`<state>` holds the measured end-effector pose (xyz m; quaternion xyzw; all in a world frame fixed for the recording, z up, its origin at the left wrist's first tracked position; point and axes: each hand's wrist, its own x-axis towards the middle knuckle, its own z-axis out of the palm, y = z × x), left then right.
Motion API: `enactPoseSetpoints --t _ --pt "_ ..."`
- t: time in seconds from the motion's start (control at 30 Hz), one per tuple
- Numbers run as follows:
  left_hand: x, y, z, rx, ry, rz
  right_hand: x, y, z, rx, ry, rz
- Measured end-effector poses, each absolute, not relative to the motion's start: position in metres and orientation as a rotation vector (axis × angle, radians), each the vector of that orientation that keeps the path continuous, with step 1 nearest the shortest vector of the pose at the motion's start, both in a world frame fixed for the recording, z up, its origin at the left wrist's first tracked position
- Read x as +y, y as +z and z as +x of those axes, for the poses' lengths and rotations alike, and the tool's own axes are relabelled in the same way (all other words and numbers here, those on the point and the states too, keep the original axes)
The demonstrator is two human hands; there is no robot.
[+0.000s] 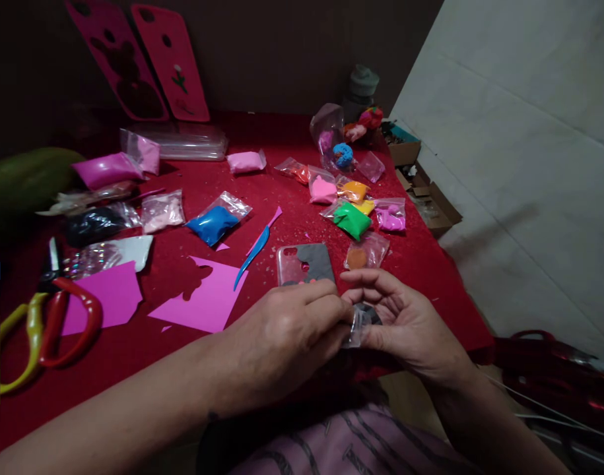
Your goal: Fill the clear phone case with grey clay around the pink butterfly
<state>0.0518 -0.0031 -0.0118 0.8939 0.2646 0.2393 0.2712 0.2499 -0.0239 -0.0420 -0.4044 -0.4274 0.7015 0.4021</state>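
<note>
At table edge, both hands (pixel 282 330) (pixel 405 316) pinched on small bag (pixel 357 324); better peeling gently, keeping clay over cloth (pixel 262 191).

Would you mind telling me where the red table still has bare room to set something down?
Bare cloth lies between the pink bag and blue bag, and along the near edge below the pink sheet. The right side around the green bag is crowded; so is the left by the scissors.

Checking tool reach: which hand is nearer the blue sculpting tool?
Left. The left hand lies just right of and below the blue sculpting tool; the right hand sits farther right.
</note>
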Motion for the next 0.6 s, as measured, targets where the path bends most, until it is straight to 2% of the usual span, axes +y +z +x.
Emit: enactPoseSetpoints --t 0.33,0.6 --pt "-0.001 -0.012 0.052 0.654 0.617 2.365 -0.025 -0.043 0.25 -1.143 1.755 -1.032" --pt "-0.006 -0.024 0.053 1.01 0.958 2.658 -0.023 -0.04 0.251 -1.055 1.729 -1.019"
